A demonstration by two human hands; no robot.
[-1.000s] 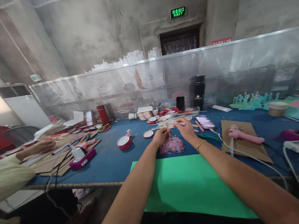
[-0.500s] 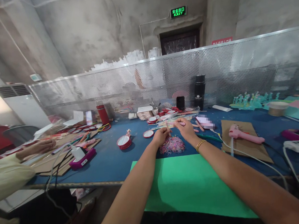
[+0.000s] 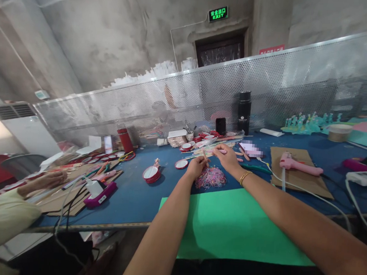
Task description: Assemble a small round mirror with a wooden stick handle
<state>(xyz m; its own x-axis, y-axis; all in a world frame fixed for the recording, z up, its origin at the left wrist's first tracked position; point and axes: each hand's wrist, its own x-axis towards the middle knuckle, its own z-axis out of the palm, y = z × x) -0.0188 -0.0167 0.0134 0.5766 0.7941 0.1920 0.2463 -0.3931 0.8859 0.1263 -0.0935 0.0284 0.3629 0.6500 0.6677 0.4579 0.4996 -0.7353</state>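
Observation:
My left hand (image 3: 198, 166) is closed, its fingertips pinched round a small pale pink stick-like piece (image 3: 204, 155) that points upward. Just to its right, my right hand (image 3: 228, 158) grips a pink pen-like tool (image 3: 222, 151), whose tip points left toward that piece. The exact kind of either item is too small to make out. Below both hands lies a tangled heap of thin multicoloured loops (image 3: 211, 178), on the blue table. A bright green sheet (image 3: 240, 225) stretches under my forearms at the near edge.
A pink glue gun (image 3: 302, 164) rests on cardboard (image 3: 312, 184) at the right, its cable trailing. Left are a round red-rimmed piece (image 3: 151, 175) with a small figure and a purple power strip (image 3: 100, 194). A co-worker's hand (image 3: 50, 181) is at far left. A black flask (image 3: 244, 112) stands behind.
The whole view has shifted very slightly. Both hands keep nearly the same place and the same hold.

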